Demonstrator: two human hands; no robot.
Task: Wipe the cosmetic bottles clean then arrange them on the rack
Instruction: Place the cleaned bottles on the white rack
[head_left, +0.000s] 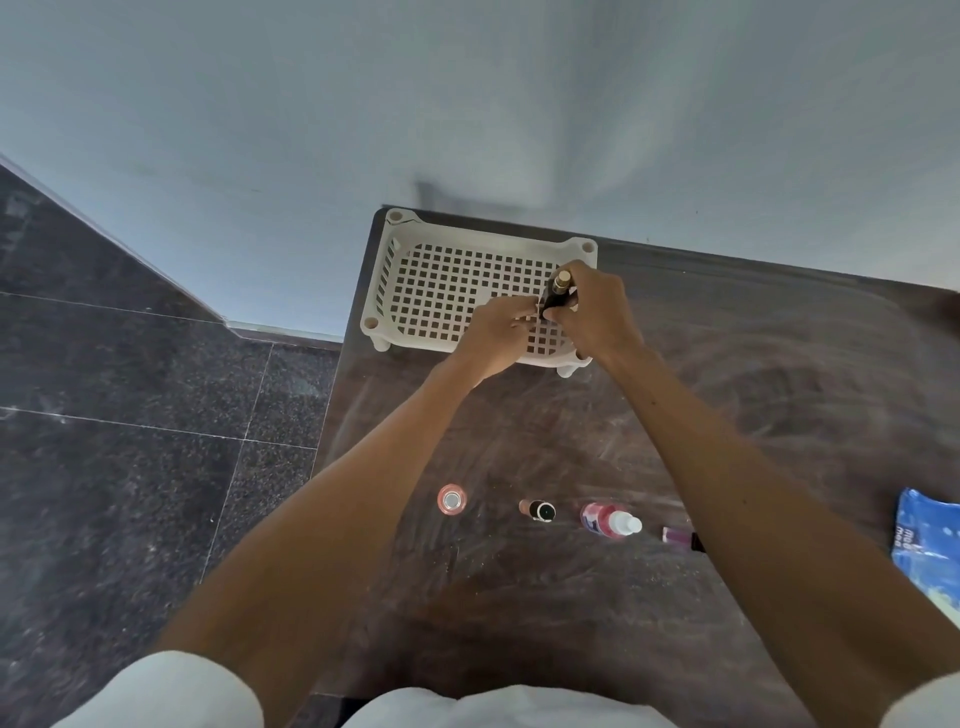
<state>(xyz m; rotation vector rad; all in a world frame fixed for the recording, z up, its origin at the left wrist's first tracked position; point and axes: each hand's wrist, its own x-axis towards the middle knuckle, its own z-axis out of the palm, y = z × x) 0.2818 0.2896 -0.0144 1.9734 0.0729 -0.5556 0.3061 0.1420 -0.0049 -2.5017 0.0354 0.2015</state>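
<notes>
right hand fingers curled round a dark bottle with a gold cap, held tilted over the right end of the white rack. left hand fingers bunched, pinching a small white scrap against the bottle's lower end. four more bottles in a row on the table near the body, blue pack at right.
</notes>
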